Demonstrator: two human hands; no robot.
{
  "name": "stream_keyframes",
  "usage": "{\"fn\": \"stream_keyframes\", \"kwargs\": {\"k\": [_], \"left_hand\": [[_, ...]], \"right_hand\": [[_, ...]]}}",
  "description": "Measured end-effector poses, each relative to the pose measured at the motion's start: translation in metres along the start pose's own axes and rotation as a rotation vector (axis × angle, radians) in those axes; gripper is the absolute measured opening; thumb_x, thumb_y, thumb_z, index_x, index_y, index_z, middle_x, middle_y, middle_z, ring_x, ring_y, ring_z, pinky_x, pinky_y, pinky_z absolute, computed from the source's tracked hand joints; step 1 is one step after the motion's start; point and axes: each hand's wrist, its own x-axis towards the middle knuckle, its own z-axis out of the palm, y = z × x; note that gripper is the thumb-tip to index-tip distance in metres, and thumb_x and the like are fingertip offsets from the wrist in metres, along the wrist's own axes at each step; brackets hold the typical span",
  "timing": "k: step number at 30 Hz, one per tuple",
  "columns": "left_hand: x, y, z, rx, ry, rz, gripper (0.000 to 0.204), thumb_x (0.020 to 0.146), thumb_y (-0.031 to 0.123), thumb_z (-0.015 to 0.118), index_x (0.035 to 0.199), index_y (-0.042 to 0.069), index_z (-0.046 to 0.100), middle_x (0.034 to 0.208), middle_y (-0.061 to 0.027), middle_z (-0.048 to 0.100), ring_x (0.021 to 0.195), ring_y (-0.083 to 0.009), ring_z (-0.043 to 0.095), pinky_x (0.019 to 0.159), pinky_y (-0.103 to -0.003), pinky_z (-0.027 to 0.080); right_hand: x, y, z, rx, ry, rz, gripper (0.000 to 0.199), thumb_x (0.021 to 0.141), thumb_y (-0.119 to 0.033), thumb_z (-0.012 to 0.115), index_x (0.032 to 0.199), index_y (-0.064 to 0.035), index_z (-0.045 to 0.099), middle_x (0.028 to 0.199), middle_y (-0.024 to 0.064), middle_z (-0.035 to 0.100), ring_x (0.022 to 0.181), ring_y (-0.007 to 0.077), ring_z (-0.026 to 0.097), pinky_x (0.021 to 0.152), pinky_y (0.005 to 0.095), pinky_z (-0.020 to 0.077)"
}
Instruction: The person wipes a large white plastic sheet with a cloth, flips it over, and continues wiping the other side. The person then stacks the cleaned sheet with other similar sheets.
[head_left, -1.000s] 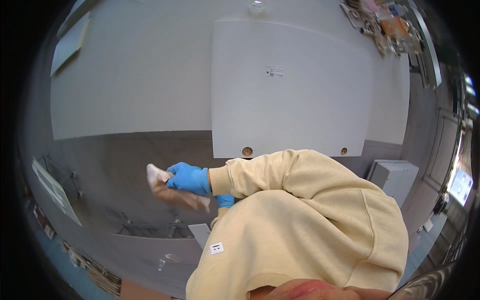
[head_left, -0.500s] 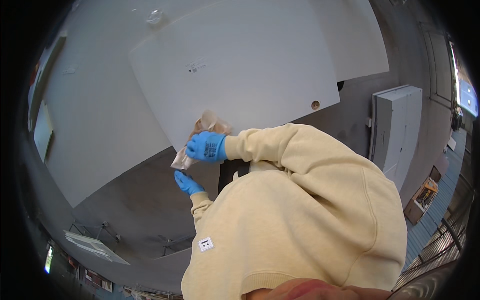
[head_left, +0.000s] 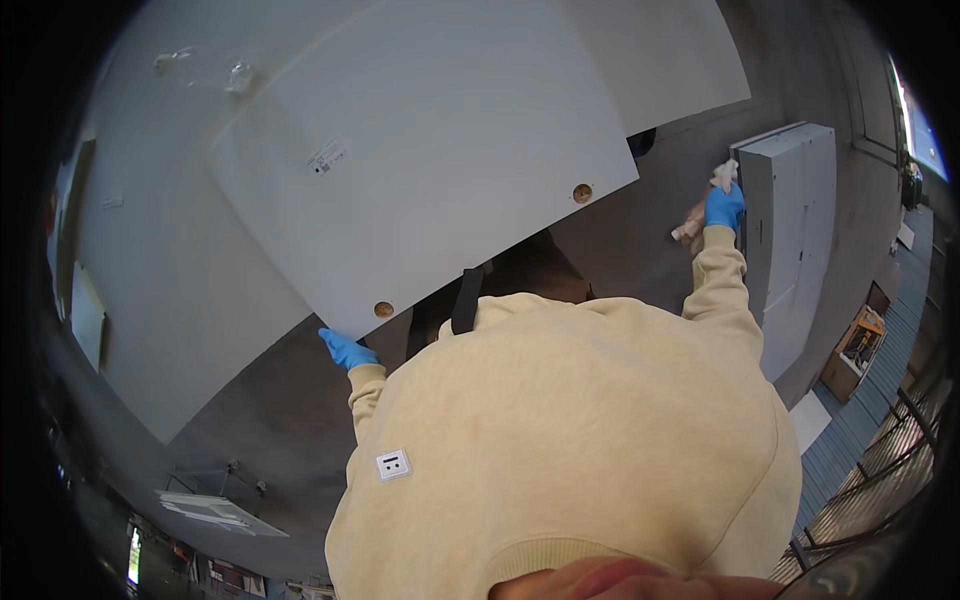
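A large white panel (head_left: 450,160) with a small printed label lies in front of me, two round holes near its close edge. My left hand (head_left: 347,350), in a blue glove, is at the panel's near left corner, its fingers stretched out and appearing to touch the edge. Out to the right, clear of the panel, my gloved right hand (head_left: 725,206) is closed on a crumpled pale rag (head_left: 692,228), whose ends stick out on either side of the fist.
Under the panel lies a wider pale board (head_left: 180,300). At right stands a stack of white panels (head_left: 790,230). Clear crumpled plastic (head_left: 238,76) rests at the far left. Beyond the stack is a wooden box (head_left: 857,350) with tools. A low rack (head_left: 220,512) stands at lower left.
My right hand has swung from the panel's near left corner far out to the right, carrying the rag. The left hand has stayed near that corner. Both round holes now show.
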Motion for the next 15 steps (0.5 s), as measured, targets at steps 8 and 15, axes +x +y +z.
{"fn": "stream_keyframes", "kwargs": {"k": [8, 15], "left_hand": [[-0.003, -0.002, 0.003, 0.056, 0.100, 0.036, 0.083, 0.102, 0.066, 0.045, 0.146, -0.004, 0.050, 0.149, -0.0139, 0.055, 0.130, -0.0287, 0.055, 0.113, -0.039, 0.041], [-0.006, -0.015, 0.009, -0.032, 0.110, 0.110, 0.083, 0.101, 0.068, 0.045, 0.137, -0.006, 0.058, 0.135, -0.0125, 0.063, 0.117, -0.0247, 0.060, 0.105, -0.036, 0.046]], "right_hand": [[0.024, -0.262, 0.141, -0.059, -0.011, -0.651, 0.037, 0.089, -0.018, 0.055, 0.123, -0.0096, 0.067, 0.114, 0.0236, 0.067, 0.109, 0.0426, 0.063, 0.092, 0.0506, 0.0530], [0.011, -0.428, 0.277, -0.406, -0.126, -0.484, 0.031, 0.095, -0.024, 0.063, 0.120, -0.0071, 0.066, 0.123, 0.0258, 0.064, 0.107, 0.0421, 0.069, 0.090, 0.0526, 0.0579]]}}
